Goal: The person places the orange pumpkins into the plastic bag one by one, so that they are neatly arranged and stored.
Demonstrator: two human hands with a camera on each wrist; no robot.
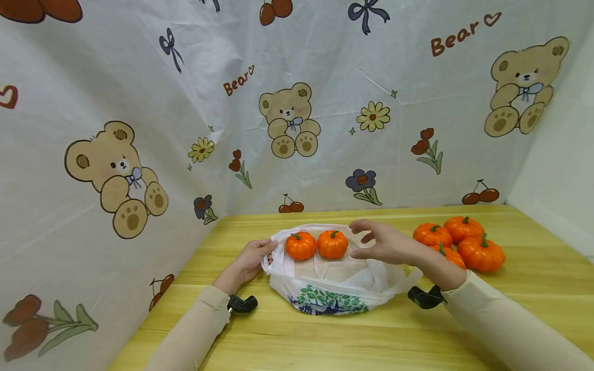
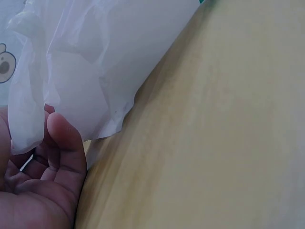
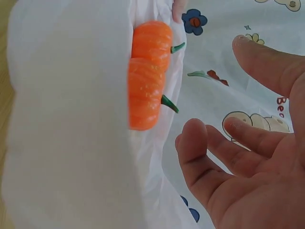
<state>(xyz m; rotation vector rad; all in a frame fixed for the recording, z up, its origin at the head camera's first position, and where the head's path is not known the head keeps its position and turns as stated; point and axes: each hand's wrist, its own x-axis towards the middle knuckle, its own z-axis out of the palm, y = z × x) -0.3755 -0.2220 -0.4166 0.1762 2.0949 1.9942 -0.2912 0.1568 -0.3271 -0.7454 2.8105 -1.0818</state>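
Observation:
A white plastic bag (image 1: 343, 286) printed with a green tree lies with its mouth spread on the wooden table. Two small orange pumpkins with green stems sit side by side in it, a left pumpkin (image 1: 300, 246) and a right pumpkin (image 1: 332, 244). My left hand (image 1: 252, 257) pinches the bag's left edge; the left wrist view has the thumb and fingers around the thin plastic (image 2: 28, 95). Over the bag's right part hovers my right hand (image 1: 382, 243), fingers spread and nothing in them. In the right wrist view that hand (image 3: 252, 157) is apart from the nearer pumpkin (image 3: 145, 95).
Several more orange pumpkins (image 1: 481, 253) stand grouped on the table (image 1: 533, 309) to the right, partly behind my right forearm. A white sheet (image 1: 334, 67) printed with bears and flowers hangs behind the table and along its left side.

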